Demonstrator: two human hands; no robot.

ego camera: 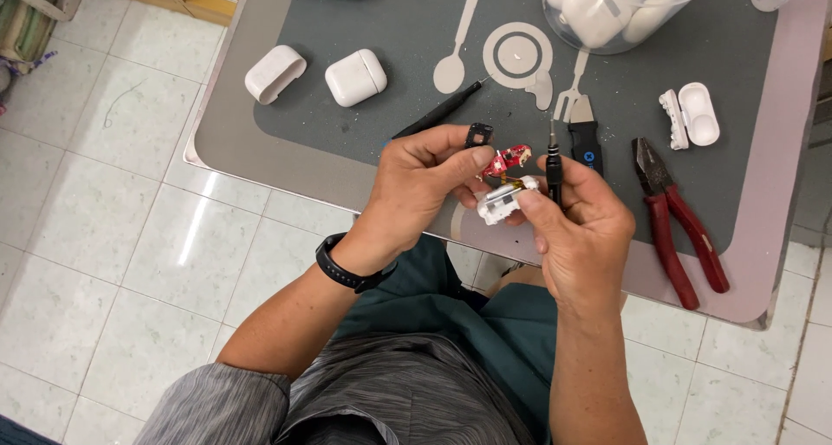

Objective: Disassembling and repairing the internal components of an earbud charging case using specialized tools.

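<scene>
Right hand (579,224) closed around black screwdriver (554,169), touching white part (503,201).

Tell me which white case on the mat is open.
The far-right case, by the pliers: lid flipped open. The two at left are shut.

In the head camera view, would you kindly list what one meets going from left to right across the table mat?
Open white case shell → closed white earbud case → left hand with the small black frame → right hand with the black screwdriver → red-handled pliers
</scene>
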